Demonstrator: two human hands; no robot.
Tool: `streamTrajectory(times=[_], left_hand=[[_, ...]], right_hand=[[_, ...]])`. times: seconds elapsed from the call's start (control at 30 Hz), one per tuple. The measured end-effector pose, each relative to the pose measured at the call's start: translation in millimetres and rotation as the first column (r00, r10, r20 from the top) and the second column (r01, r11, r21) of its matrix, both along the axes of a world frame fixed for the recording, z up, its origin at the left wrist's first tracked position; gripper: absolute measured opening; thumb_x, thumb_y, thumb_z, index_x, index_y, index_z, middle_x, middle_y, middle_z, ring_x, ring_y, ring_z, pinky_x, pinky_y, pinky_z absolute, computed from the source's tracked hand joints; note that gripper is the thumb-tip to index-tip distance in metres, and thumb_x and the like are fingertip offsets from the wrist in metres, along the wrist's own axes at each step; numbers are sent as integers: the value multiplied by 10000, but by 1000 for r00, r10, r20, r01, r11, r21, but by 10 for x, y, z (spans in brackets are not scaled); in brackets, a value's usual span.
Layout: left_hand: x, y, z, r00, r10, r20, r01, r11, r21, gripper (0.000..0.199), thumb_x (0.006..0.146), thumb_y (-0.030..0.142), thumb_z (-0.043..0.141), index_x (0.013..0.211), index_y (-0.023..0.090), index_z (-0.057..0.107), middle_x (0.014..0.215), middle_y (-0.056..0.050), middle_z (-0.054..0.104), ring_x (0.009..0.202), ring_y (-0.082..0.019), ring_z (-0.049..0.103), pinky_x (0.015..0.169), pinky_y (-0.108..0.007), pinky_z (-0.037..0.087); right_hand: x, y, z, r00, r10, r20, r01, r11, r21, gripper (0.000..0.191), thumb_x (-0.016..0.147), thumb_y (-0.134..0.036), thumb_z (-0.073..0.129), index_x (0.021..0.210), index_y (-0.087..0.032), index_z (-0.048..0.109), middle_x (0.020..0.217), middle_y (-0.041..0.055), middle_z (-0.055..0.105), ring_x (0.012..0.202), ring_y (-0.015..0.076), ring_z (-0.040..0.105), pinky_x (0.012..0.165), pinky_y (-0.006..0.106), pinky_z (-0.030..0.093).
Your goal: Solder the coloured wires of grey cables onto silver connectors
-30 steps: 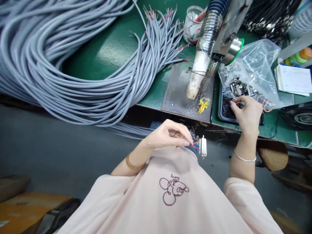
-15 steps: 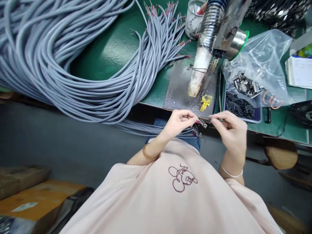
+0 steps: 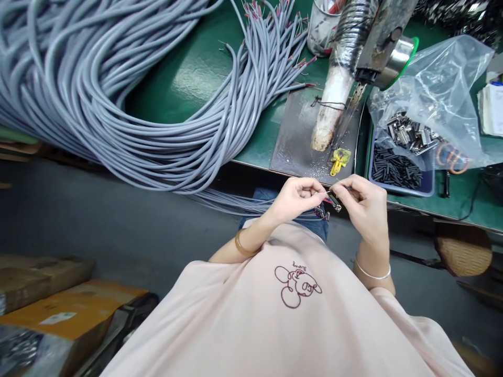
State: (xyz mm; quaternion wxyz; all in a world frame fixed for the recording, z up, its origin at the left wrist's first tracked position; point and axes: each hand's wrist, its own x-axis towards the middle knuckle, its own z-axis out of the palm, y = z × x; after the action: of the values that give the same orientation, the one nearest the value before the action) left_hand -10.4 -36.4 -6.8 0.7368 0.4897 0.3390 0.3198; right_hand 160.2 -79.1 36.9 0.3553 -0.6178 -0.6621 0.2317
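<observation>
A: Where are your thin wires (image 3: pixel 327 200), and what has hold of them?

B: They're in front of you by the near edge of the table (image 3: pixel 184 73), between your two hands. Your left grip (image 3: pixel 302 198) is closed on them, thumb against finger. Your right grip (image 3: pixel 362 205) is drawn into a pinch just beside it, though what sits between those fingertips is too small to tell.

A: How should you expect the wires to handle?

B: Very light and limp, I'd judge, so they'd bend under any sideways push. The connector (image 3: pixel 336 207) just below your fingertips looks rigid and metallic, likely heavier; if it is joined to them, its weight could tug.

A: So where would you take hold?

B: Pinch a wire just behind its tip, leaving little free to buckle, and press gently, since fine strands may splay or snap. The black sleeves (image 3: pixel 395 172) in the bin (image 3: pixel 408 192) look small and smooth. They may roll between your fingers, so hold one around its middle.
</observation>
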Motion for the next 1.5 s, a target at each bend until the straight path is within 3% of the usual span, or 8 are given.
streamTrajectory(times=[0.33, 0.53, 0.73, 1.0, 1.13, 1.27, 1.37, 1.5], left_hand=[[-14, -120, -46, 964, -5, 266, 63, 976, -210, 224, 717, 154, 547, 921, 205, 469, 696, 75, 493, 462, -26, 281, 424, -157, 194], [-14, -39, -22, 961, 69, 268, -7, 974, -225, 260, 831, 364, 687, 917, 177, 529, 717, 3, 656, 453, -29, 344, 432, -189, 226], [-69, 14, -83, 971, 83, 223, -58, 991, -119, 309, 742, 389, 840, 817, 127, 695, 762, -33, 706, 491, -37, 491, 453, -195, 359], [-3, -55, -63, 972, 222, 72, -232, 893, 385, 105, 845, 258, 748, 851, 165, 797, 900, -72, 766, 837, -133, 700, 790, -244, 541], [49, -22, -157, 960, 273, 60, -279, 921, 271, 143, 842, 270, 745, 828, 128, 745, 847, -62, 747, 761, -109, 674, 725, -212, 529], [51, 62, -210, 955, 289, 64, -294, 950, 101, 222, 796, 324, 785, 777, 118, 705, 764, -46, 724, 602, -65, 591, 579, -178, 464], [43, 112, -205, 951, 297, 86, -300, 954, 24, 243, 769, 335, 807, 766, 121, 693, 688, -25, 691, 509, -41, 518, 487, -168, 397], [53, 142, -183, 953, 287, 100, -290, 957, 13, 239, 776, 332, 800, 756, 130, 674, 623, 6, 639, 460, -32, 479, 447, -168, 362]], right_hand=[[38, 55, 30, 935, 351, -53, -355, 926, -131, 230, 916, -367, 670, 781, -190, 728, 634, -42, 577, 534, 61, 412, 514, 227, 301], [79, -49, -11, 978, -170, -119, 169, 985, -18, 299, 854, -395, 733, 1092, -213, 738, 688, -35, 658, 465, 55, 441, 442, 202, 322], [51, -78, -147, 931, -127, -343, 58, 977, -204, 299, 891, -381, 693, 1139, -220, 735, 864, 33, 774, 746, 145, 733, 705, 272, 601], [58, -16, -328, 908, -125, -399, 49, 979, -197, 296, 900, -411, 681, 1118, -227, 759, 887, 29, 780, 745, 143, 718, 711, 286, 602], [6, -31, -322, 954, -208, -215, 219, 975, 29, 245, 897, -382, 676, 1073, -243, 774, 754, 3, 730, 561, 98, 598, 529, 241, 471], [11, -22, -280, 854, -249, -457, 412, 860, 301, 232, 915, -369, 632, 1095, -237, 696, 574, -63, 575, 414, 68, 448, 415, 211, 319], [5, -19, -279, 821, -269, -503, 441, 859, 260, 211, 945, -287, 615, 1152, -254, 594, 779, -34, 734, 451, 73, 586, 437, 198, 423], [-36, -17, -341, 901, -285, -326, 340, 932, 125, 93, 906, -287, 688, 944, -214, 646, 959, 25, 781, 813, 161, 770, 775, 295, 633]])
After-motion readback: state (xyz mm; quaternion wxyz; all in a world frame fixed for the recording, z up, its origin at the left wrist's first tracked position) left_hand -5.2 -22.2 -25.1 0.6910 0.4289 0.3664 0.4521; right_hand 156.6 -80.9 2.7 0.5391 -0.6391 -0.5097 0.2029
